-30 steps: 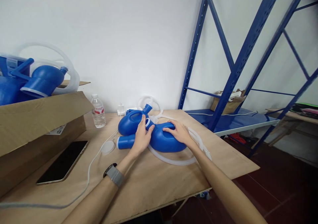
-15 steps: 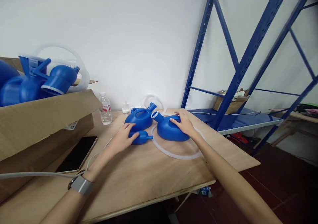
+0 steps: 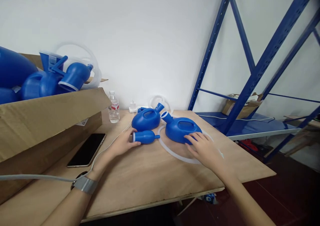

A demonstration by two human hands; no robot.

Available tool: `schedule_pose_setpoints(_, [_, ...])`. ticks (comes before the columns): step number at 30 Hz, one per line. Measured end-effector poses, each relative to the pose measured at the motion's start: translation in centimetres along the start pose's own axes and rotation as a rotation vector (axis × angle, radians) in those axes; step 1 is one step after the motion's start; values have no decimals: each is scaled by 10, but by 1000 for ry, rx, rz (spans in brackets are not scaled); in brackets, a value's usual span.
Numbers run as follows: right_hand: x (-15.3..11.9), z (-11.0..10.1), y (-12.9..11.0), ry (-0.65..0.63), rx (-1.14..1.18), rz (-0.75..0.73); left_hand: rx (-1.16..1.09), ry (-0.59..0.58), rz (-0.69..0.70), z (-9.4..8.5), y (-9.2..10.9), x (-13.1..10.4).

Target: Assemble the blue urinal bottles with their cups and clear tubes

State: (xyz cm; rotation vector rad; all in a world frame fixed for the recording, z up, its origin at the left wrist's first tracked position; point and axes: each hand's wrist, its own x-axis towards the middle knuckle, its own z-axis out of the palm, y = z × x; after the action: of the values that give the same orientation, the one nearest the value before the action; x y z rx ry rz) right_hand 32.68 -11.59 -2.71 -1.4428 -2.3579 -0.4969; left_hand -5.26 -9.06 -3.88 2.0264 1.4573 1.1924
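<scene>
My left hand (image 3: 125, 142) lies at the wide, pale-rimmed end of a small blue funnel cup (image 3: 146, 137), with thumb and fingers apart around the rim. The cup rests on its side, its narrow spout facing right. Fingers spread, my right hand (image 3: 203, 149) touches the near right side of a blue urinal bottle (image 3: 176, 129) with a built-in handle and a slanted, white-rimmed neck. Behind the cup sits a second blue urinal bottle (image 3: 140, 120). Clear tubing (image 3: 175, 155) loops on the table around the right bottle.
At left stands an open cardboard box (image 3: 55, 110) piled with blue bottles and cups. Beside it are a phone (image 3: 86, 150) and a water bottle (image 3: 114, 109). A white cable crosses my left wrist. Blue shelving (image 3: 250, 82) rises behind the wooden table (image 3: 140, 186) at right.
My left hand has slid off the cup's top to its open rim. My right hand has moved from the right bottle's handle to its near side. The view has shifted left.
</scene>
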Motion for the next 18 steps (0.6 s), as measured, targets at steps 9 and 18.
schedule_pose_setpoints(9, [-100, -9, 96, -304, 487, 229, -400, 87, -285, -1, 18, 8])
schedule_pose_setpoints(18, [-85, -7, 105, -200, 571, 106, -415, 75, -317, 7, 9, 4])
